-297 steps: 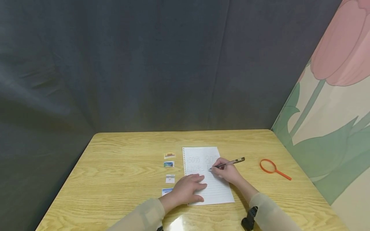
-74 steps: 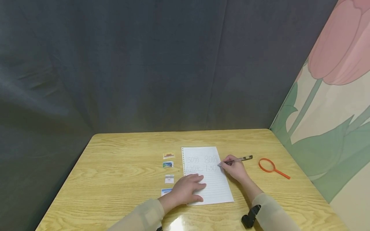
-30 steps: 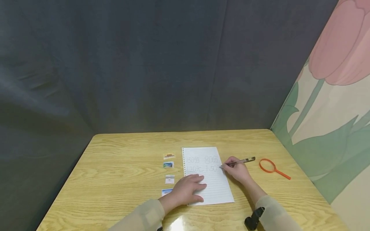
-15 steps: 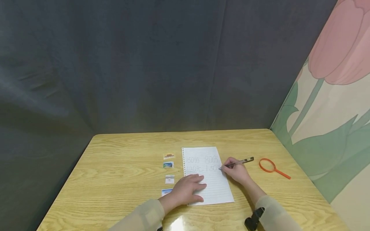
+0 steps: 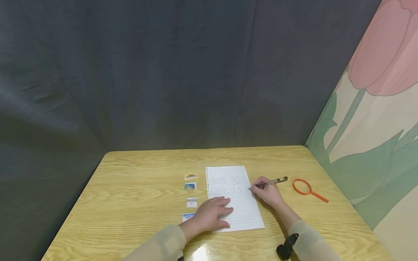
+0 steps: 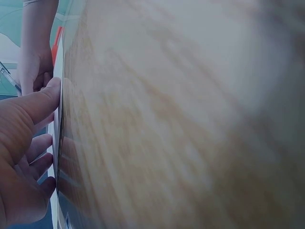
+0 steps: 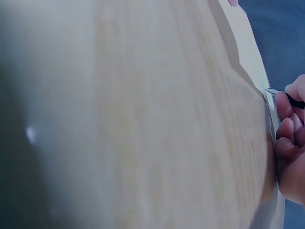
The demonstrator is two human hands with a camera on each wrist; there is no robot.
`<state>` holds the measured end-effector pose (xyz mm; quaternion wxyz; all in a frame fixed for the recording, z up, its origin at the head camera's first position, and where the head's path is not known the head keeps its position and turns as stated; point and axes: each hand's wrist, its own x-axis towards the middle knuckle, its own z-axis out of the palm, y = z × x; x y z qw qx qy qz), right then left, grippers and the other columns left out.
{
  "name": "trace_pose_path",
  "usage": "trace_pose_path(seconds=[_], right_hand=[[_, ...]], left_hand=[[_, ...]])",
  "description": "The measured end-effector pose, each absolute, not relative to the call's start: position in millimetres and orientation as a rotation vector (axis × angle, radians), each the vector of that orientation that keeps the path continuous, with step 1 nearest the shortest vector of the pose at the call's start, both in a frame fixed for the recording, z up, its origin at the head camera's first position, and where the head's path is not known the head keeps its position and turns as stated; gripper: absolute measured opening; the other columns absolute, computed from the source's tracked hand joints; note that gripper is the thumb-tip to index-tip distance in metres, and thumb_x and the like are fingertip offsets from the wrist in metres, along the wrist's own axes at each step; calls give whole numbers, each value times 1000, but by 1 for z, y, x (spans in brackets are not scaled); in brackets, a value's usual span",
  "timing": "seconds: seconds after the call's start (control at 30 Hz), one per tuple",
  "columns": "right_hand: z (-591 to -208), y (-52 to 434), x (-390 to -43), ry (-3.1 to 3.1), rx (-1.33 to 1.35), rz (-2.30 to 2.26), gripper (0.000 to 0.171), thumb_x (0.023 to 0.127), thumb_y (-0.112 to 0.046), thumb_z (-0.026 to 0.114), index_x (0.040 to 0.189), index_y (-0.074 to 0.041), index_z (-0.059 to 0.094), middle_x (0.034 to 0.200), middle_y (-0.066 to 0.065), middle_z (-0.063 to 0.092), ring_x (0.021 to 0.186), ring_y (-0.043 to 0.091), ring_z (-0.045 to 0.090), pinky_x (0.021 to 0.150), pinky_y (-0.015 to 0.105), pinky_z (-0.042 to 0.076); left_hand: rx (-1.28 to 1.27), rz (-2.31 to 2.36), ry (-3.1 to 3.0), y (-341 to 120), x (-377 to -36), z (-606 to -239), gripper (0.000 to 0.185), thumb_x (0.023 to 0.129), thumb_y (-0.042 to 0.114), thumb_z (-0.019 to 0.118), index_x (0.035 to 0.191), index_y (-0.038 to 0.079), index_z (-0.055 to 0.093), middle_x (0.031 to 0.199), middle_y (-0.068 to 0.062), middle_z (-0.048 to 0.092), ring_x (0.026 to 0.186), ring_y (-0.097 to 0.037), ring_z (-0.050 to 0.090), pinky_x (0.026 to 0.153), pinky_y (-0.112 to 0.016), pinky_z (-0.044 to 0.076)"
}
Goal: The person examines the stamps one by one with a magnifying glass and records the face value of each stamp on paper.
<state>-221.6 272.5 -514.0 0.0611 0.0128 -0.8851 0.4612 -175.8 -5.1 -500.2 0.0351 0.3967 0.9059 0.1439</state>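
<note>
My right hand [image 5: 268,193] pinches a pen [image 5: 275,181] whose tip is at the right edge of a lined sheet of paper [image 5: 240,214]. Two rows of handwritten figures stand on the upper part of the sheet, the lower right one reading about 1.50. On the paper's lower left, my left hand [image 5: 212,214] rests flat with its fingers spread. In the left wrist view the left hand [image 6: 24,143] lies against the sheet. The right wrist view shows the pen tip [image 7: 272,90] at the paper, the right fingers [image 7: 286,129] curled behind it.
Left of the paper, several small stamp-like pictures form a column: a yellow one [image 5: 191,176], a green-blue one [image 5: 190,186], a pale one [image 5: 191,202] and a blue one [image 5: 188,216] partly under the left wrist. An orange magnifying glass [image 5: 311,191] lies at the right of the wooden table [image 5: 130,203].
Over the last ten seconds the right hand has moved rightward with the pen, and the figure 1.50 has appeared on the second row. The left hand has stayed put.
</note>
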Motion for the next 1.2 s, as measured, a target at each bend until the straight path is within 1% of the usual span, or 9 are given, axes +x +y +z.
trace_pose_path(seconds=[0.3, 0.47, 0.77, 0.97, 1.07, 1.13, 1.2], right_hand=[[-515, 275, -219, -2680, 107, 1377, 11, 83, -1, 73, 81, -6, 63, 67, 1, 56, 59, 14, 46, 51, 22, 38], [-514, 278, -216, -2670, 175, 1406, 12, 84, -1, 73, 80, -6, 63, 67, 1, 55, 56, 11, 45, 49, 21, 38], [-513, 283, -214, -2662, 140, 1394, 12, 84, 1, 72, 81, -5, 63, 66, 2, 56, 54, 9, 45, 48, 20, 38], [-513, 282, -214, -2662, 78, 1416, 7, 86, -4, 72, 86, -3, 65, 71, 3, 61, 57, 11, 46, 49, 21, 39], [-514, 283, -214, -2650, 8, 1476, 9, 88, -7, 73, 89, -3, 65, 72, 3, 63, 56, 11, 47, 48, 21, 41], [-515, 284, -214, -2637, -3, 1502, 11, 89, -10, 73, 91, -3, 65, 73, 3, 62, 54, 10, 47, 47, 21, 42], [-516, 285, -213, -2606, 14, 1521, 12, 90, -10, 73, 92, -2, 65, 75, 4, 63, 56, 10, 49, 48, 21, 43]], left_hand=[[1209, 451, 2778, -6, -176, -500, 57, 84, 48, 73, 135, 25, 63, 150, 1, 47, 139, -19, 40, 114, -38, 32], [1204, 442, 2772, -6, -176, -499, 57, 85, 49, 72, 136, 26, 62, 151, 2, 45, 140, -19, 39, 115, -38, 31], [1198, 455, 2766, -6, -177, -501, 57, 85, 49, 72, 137, 26, 61, 152, 3, 44, 141, -18, 37, 116, -37, 30], [1203, 455, 2769, -6, -177, -502, 57, 85, 48, 72, 136, 26, 62, 151, 2, 45, 141, -19, 38, 116, -37, 30], [1207, 455, 2768, -6, -177, -503, 58, 85, 49, 73, 137, 26, 62, 151, 2, 45, 140, -18, 38, 116, -36, 30], [1208, 456, 2768, -6, -177, -503, 58, 84, 49, 73, 136, 26, 62, 151, 2, 45, 140, -18, 38, 116, -37, 30], [1208, 459, 2767, -6, -176, -502, 58, 84, 49, 73, 136, 26, 62, 151, 2, 45, 140, -18, 38, 115, -37, 30]])
